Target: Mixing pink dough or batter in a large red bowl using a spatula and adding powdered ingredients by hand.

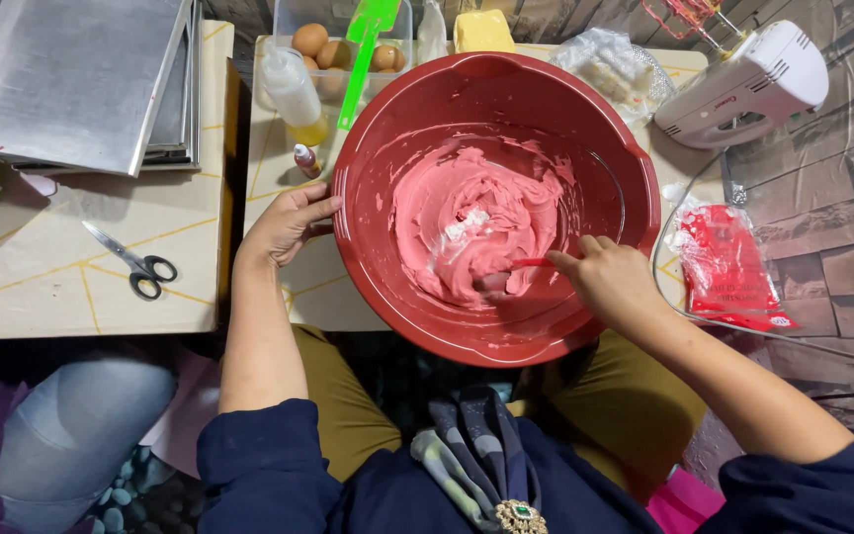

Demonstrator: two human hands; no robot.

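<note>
Head view: left hand [287,223] gripped rim of red bowl [368,257] overhanging table's near edge; right hand [607,280] closed on spatula [534,263] in pink batter [467,222], seemingly soft, sticky; bowl likely light, best held at rim.

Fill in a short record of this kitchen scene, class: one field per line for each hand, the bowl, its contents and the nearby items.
left hand: grips the outer rim of the red mixing bowl
right hand: inside the bowl, holding a red spatula
contents: thick pink batter, smeared up the walls
behind bowl: eggs in a clear tub, green spatula, squeeze bottle, white hand mixer
left table: scissors, metal trays
right side: red packet
</note>
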